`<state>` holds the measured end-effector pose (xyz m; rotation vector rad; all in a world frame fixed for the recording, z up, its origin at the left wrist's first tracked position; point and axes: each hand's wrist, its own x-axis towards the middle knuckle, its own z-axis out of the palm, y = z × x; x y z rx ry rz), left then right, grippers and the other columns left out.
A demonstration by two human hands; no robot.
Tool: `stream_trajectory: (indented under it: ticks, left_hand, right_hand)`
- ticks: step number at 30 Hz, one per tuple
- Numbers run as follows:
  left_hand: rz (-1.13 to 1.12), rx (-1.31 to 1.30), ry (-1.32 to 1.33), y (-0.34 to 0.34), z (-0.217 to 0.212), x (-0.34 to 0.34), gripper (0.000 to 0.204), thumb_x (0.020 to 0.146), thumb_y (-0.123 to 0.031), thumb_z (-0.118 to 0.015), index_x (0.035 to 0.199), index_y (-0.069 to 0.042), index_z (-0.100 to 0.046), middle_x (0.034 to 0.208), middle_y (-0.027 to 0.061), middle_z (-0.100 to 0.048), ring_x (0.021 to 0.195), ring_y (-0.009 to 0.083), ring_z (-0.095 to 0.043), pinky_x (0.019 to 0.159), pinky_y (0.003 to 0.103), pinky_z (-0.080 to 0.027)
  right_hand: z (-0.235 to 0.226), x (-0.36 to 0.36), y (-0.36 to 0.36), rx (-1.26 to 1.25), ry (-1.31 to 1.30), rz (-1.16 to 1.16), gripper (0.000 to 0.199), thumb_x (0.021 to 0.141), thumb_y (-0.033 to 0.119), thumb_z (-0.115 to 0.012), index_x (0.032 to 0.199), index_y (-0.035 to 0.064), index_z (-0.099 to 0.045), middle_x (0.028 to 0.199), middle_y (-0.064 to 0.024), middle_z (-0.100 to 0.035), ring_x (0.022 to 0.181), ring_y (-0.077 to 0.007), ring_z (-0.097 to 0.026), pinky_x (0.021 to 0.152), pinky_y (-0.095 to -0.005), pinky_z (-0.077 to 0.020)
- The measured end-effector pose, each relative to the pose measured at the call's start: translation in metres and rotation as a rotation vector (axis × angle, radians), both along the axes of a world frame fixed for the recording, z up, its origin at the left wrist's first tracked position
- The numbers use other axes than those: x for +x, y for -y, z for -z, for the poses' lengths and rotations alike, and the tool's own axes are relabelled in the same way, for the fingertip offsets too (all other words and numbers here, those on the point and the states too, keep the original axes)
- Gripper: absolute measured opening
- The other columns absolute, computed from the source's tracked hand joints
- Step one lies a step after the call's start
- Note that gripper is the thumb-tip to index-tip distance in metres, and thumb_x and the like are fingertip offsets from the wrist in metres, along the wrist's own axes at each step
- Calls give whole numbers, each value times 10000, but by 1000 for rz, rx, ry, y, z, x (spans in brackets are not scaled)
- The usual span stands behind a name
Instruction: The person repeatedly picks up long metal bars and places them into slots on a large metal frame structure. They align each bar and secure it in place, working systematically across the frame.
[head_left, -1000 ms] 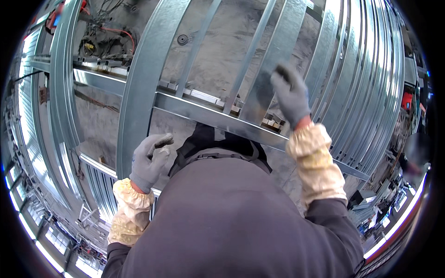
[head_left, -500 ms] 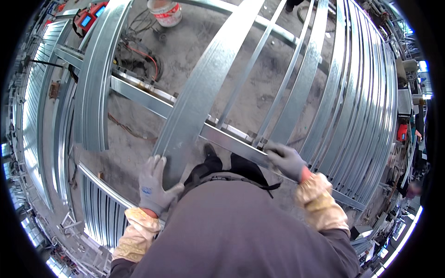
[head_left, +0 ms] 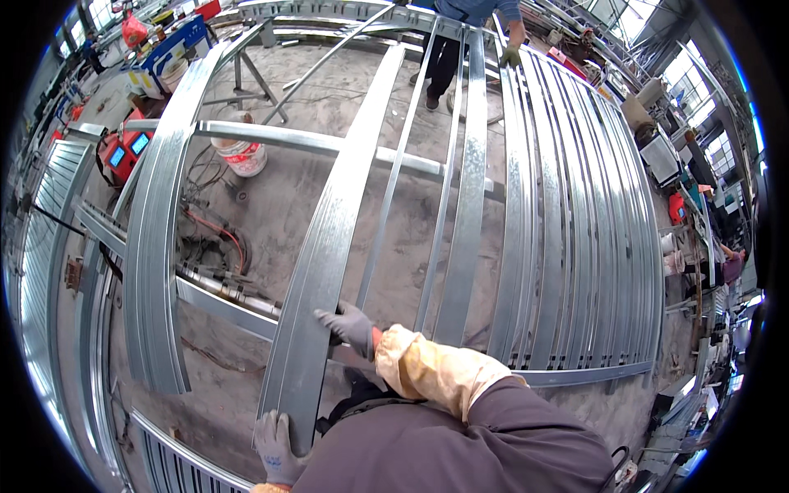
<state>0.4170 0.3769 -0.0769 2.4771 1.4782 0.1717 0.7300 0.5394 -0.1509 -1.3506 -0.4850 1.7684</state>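
Note:
A long galvanized steel strip (head_left: 337, 222) runs away from me over a frame of steel rails. My left hand (head_left: 275, 448), in a grey glove, grips the strip's near end at the bottom of the view. My right hand (head_left: 349, 324), also in a grey glove with a tan cuff, reaches across and clasps the strip's right edge a little farther up. Its far end lies near another person (head_left: 468, 25) who stands at the far side of the frame.
Several more strips (head_left: 567, 230) lie side by side on the right, and a wide one (head_left: 156, 246) on the left. A cross rail (head_left: 312, 141) spans underneath. On the concrete floor are a white bucket (head_left: 242, 152), cables (head_left: 214, 234) and a red machine (head_left: 123, 152).
My right hand has come down from the upper right onto the strip's right edge. My left hand has slid to the near end. The view now takes in the strip's whole length.

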Motion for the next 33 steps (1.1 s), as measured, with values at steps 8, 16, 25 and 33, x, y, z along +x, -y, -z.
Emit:
stream_trajectory:
  ticks: [8,16,25,33]
  left_hand:
    - [44,45,118,-27,-66,51,780,795,-361,-831,1411,20,-541,1381,251,-574,1305,453,-531,1089,540,-442]
    - [-167,-91,55,-40,-57,64,1001,675,-399,-923,1456,35,-472,1389,294,-556,1279,450,-557,1076,503,-456]
    - [-269,-374,298,-95,-70,119,1030,590,-467,-919,1389,24,-491,1275,247,-600,1184,426,-590,1008,488,-480]
    - [-188,-467,460,-123,-29,215,876,597,-451,-928,1277,-33,-567,1119,186,-675,1051,361,-667,910,428,-525]
  right_hand:
    - [-25,38,-14,104,-26,5,485,946,380,-738,1240,15,-613,1028,-61,-696,839,-127,-642,715,-287,-527]
    - [-44,65,-37,325,-95,208,456,962,256,-731,1305,-6,-584,1068,-49,-689,924,-117,-622,830,-277,-526]
    - [-23,129,-103,355,-231,493,348,972,150,-695,1252,-29,-592,1042,-58,-688,890,-146,-660,793,-304,-557]
    - [15,225,-127,459,-90,621,266,982,166,-672,1169,-21,-642,1004,-53,-697,868,-146,-657,771,-309,-545]
